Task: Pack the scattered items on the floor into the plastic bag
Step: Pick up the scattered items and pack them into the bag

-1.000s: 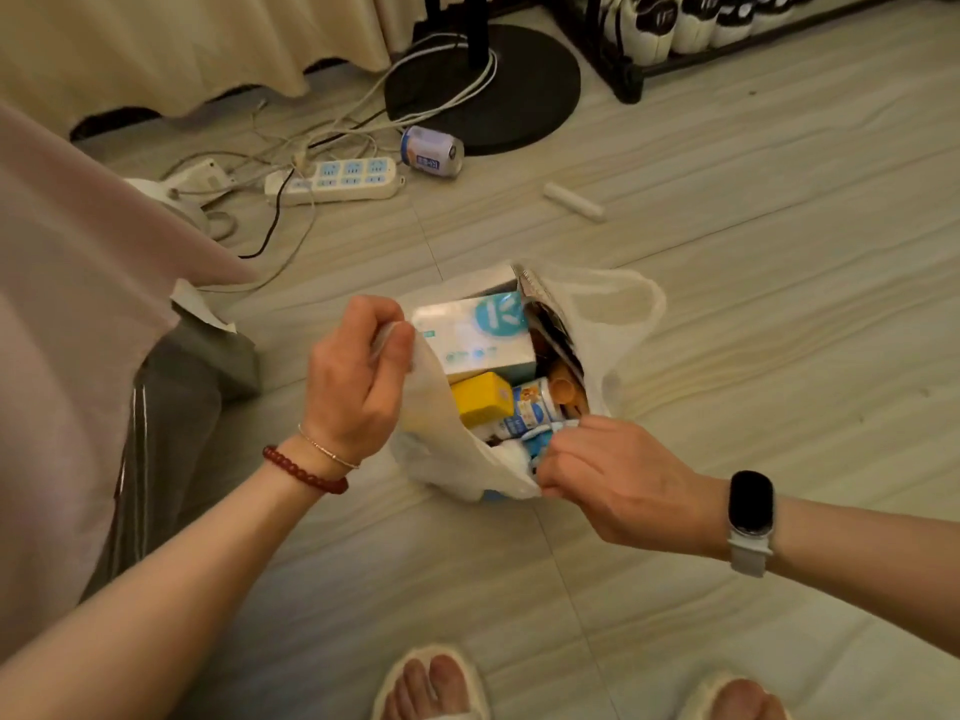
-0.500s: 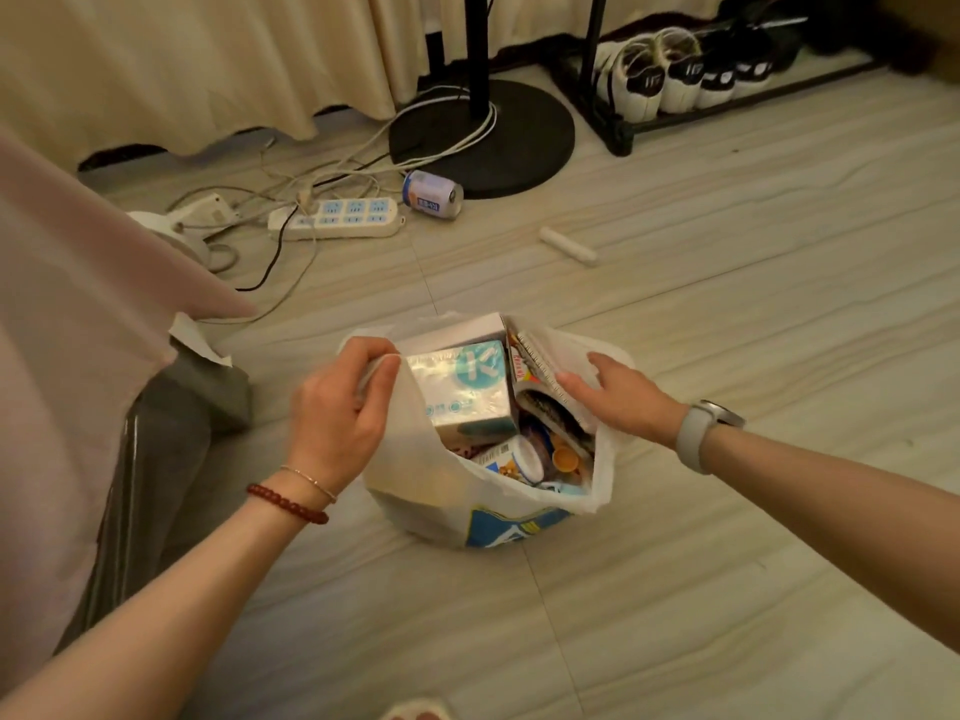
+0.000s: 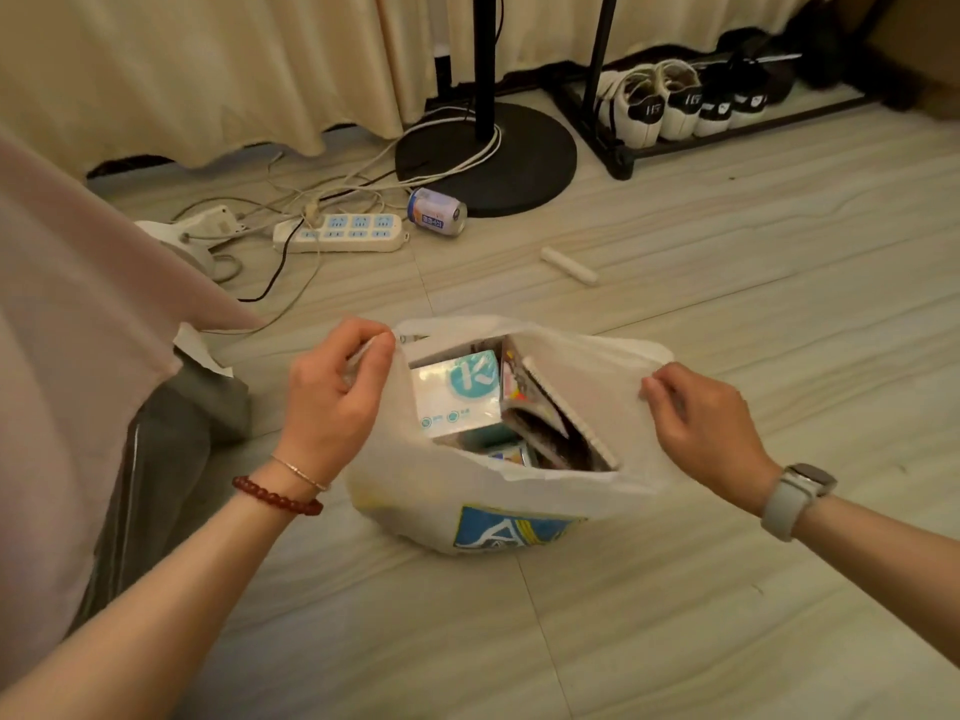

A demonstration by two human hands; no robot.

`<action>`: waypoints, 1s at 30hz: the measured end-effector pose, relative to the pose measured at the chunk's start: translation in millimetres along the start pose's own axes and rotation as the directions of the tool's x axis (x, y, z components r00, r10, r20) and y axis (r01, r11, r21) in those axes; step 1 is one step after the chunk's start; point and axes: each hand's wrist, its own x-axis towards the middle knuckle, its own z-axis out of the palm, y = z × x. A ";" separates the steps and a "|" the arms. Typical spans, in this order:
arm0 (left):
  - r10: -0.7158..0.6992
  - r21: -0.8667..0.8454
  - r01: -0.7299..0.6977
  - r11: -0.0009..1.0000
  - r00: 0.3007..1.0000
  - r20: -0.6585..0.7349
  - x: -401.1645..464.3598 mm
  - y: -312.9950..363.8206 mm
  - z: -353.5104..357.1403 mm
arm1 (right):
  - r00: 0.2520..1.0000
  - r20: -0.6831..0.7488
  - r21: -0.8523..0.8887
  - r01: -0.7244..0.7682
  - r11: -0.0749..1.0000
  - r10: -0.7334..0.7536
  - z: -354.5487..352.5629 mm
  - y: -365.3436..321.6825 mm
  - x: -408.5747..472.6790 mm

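A white plastic bag with a blue print stands on the floor in the middle. My left hand grips its left handle. My right hand pinches the right edge, and the mouth is held wide. Inside I see a white tissue pack with a teal logo, a spiral notebook standing on edge and smaller packets underneath. A white and blue can lies on its side farther back near the lamp base. A small white tube lies on the floor to the right of it.
A white power strip with tangled cables sits at the back left. A black round stand base and a black shoe rack with sneakers line the curtain. My knee in grey trousers is at the left.
My right hand left the notebook inside the bag and took hold of the bag's right edge, pulling it outward. The left hand kept its grip on the left handle.
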 end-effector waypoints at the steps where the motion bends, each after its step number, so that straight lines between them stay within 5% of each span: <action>1: -0.008 0.028 0.006 1.000 0.996 0.086 -0.6 -3.6 -1.0 | 0.998 0.039 -0.057 0.054 0.997 -0.052 0.9 3.6 -4.7; 3: -0.044 0.142 0.010 0.990 0.971 0.235 -1.0 -9.5 -1.3 | 0.983 0.105 -0.143 0.163 0.976 -0.149 2.6 10.5 -8.0; 6: -0.142 0.286 0.057 0.956 0.948 0.285 12.8 -7.9 3.2 | 0.976 0.099 -0.170 0.209 0.963 -0.195 2.0 15.5 7.9; 12: -0.119 0.404 -0.029 0.914 0.934 0.336 82.1 0.1 56.7 | 0.998 -0.055 -0.059 -0.040 0.997 0.037 19.4 40.5 74.5; 15: -0.236 0.490 -0.008 0.872 0.869 0.435 113.2 -16.0 101.3 | 0.945 0.155 -0.122 -0.271 0.955 0.288 40.5 74.7 101.4; 20: -0.369 0.587 -0.040 0.809 0.742 0.559 149.0 -59.4 159.0 | 0.781 0.456 -0.232 -0.360 0.904 0.428 91.0 125.6 117.8; 24: -0.485 0.672 -0.018 0.740 0.678 0.552 167.5 -118.0 183.8 | 0.798 0.422 -0.098 -0.431 0.897 0.430 129.3 122.8 145.9; 30: -0.522 0.744 0.113 0.659 0.780 0.344 196.4 -180.1 204.5 | 0.868 0.292 -0.082 -0.396 0.915 0.402 188.1 118.2 208.8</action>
